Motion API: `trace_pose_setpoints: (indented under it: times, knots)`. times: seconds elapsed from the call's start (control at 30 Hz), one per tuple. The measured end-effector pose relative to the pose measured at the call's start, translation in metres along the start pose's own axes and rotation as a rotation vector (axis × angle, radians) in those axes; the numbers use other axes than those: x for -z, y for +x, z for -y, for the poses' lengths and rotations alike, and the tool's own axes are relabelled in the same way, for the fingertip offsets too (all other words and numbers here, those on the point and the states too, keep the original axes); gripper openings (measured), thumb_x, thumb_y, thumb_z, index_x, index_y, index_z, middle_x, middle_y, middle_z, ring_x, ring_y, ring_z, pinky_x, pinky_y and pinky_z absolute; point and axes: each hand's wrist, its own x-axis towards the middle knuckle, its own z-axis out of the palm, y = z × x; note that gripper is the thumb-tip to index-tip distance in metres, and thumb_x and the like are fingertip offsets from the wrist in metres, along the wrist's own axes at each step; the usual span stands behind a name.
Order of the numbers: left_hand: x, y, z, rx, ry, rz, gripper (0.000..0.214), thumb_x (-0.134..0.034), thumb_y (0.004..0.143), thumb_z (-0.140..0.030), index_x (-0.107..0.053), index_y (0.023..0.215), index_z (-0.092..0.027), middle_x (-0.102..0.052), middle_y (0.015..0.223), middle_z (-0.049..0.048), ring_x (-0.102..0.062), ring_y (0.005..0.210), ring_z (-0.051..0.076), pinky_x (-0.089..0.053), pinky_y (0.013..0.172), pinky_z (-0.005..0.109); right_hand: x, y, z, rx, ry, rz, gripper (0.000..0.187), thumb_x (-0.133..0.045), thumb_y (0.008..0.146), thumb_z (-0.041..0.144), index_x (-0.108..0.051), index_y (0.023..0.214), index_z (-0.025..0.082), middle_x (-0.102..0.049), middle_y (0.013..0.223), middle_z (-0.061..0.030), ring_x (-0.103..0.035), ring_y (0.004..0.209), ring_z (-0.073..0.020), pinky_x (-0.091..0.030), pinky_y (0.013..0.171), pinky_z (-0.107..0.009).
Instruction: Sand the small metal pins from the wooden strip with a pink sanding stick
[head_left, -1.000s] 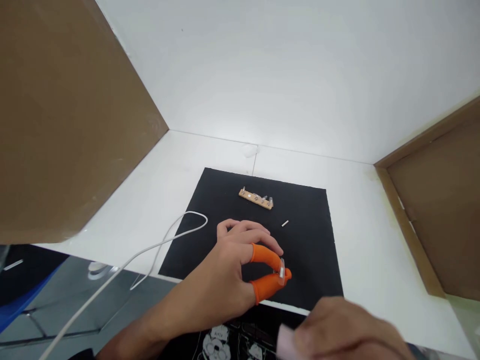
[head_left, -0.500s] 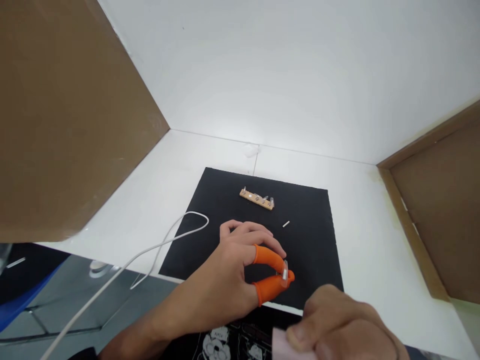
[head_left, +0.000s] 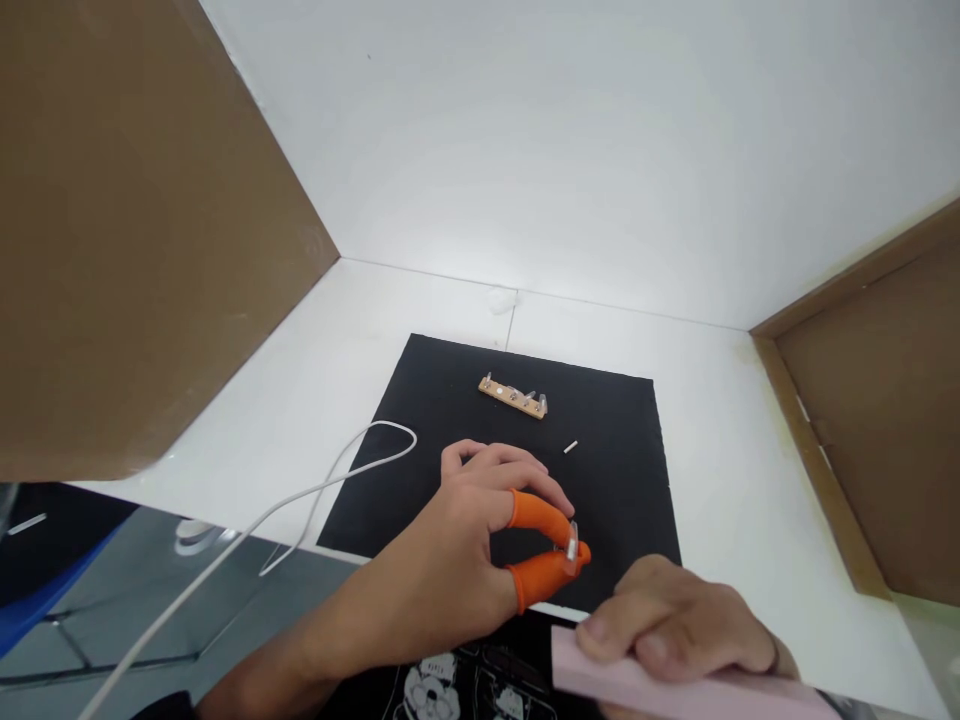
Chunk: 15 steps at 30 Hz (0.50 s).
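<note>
My left hand hovers over the near right part of a black mat. Orange finger covers sheathe its thumb and index finger, which pinch a small clear piece with a pale shiny patch. Down at the right, my right hand grips a long pink bar by its left part, thumb and fingers wrapped about it. The bar lies just below and right of the clear piece, apart from it. Farther back on the mat is a light wooden strip with several small clear upright pieces on it.
A short white stick lies on the mat. At left, a white cable loops over the mat's edge. Brown panels flank the white table on both sides, and a white wall rises behind. A crumpled clear scrap lies at the back.
My right hand has turned and the pink bar now shows along much more of its length, pointing left. My left hand has hardly moved and still pinches the clear piece.
</note>
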Motion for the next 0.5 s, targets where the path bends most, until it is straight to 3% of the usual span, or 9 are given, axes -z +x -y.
trace_pose_setpoints:
  times: [0.1,0.23,0.27,0.4,0.43,0.5]
  knots:
    - [0.000,-0.001,0.000,-0.001,-0.004,0.016,0.013,-0.084,0.094,-0.019,-0.073,0.090,-0.025,-0.081,0.112,-0.0081,-0.069,0.122,0.021,-0.030,0.114,0.044,0.010,0.000,-0.005,0.007,0.041,0.004,0.030,-0.085,0.090,0.021,-0.075,0.116,0.032,-0.086,0.093,-0.0002,-0.082,0.066,-0.0194,-0.068,0.057,-0.024]
    - [-0.001,-0.002,0.000,0.011,0.000,0.033,0.013,-0.083,0.094,-0.018,-0.073,0.092,-0.026,-0.081,0.112,-0.0078,-0.069,0.124,0.021,-0.031,0.113,0.044,0.024,0.003,-0.011,-0.007,-0.001,-0.236,0.041,-0.082,0.083,-0.001,-0.075,0.111,0.028,-0.086,0.106,-0.0012,-0.085,0.093,-0.0210,-0.072,0.077,-0.027]
    - [-0.001,-0.002,0.001,0.013,0.000,0.031,0.014,-0.083,0.093,-0.017,-0.073,0.092,-0.026,-0.081,0.113,-0.0080,-0.069,0.124,0.021,-0.030,0.114,0.044,0.022,0.004,-0.009,-0.003,-0.015,-0.204,0.039,-0.082,0.085,0.001,-0.074,0.112,0.028,-0.086,0.106,-0.0019,-0.085,0.092,-0.0216,-0.072,0.076,-0.028]
    - [0.000,-0.003,0.002,0.009,0.002,0.010,0.014,-0.082,0.094,-0.017,-0.073,0.092,-0.027,-0.081,0.113,-0.0086,-0.068,0.123,0.021,-0.028,0.116,0.044,0.011,0.008,0.002,0.124,-0.034,0.183,0.021,-0.077,0.098,0.027,-0.073,0.119,0.027,-0.087,0.095,-0.0041,-0.081,0.062,-0.0205,-0.067,0.055,-0.027]
    - [0.000,-0.003,0.003,0.011,0.004,0.006,0.013,-0.082,0.095,-0.017,-0.073,0.092,-0.027,-0.081,0.113,-0.0088,-0.068,0.123,0.020,-0.028,0.116,0.044,0.011,0.008,0.003,0.135,-0.042,0.177,0.022,-0.077,0.098,0.028,-0.073,0.120,0.027,-0.087,0.092,-0.0037,-0.080,0.058,-0.0203,-0.065,0.052,-0.027]
    - [0.001,-0.003,0.003,0.014,0.005,0.011,0.013,-0.082,0.095,-0.019,-0.072,0.092,-0.027,-0.080,0.113,-0.0093,-0.069,0.123,0.020,-0.028,0.116,0.043,0.017,0.004,0.001,0.092,-0.061,0.014,0.028,-0.080,0.093,0.019,-0.074,0.118,0.029,-0.086,0.092,-0.0022,-0.081,0.064,-0.0214,-0.067,0.053,-0.028]
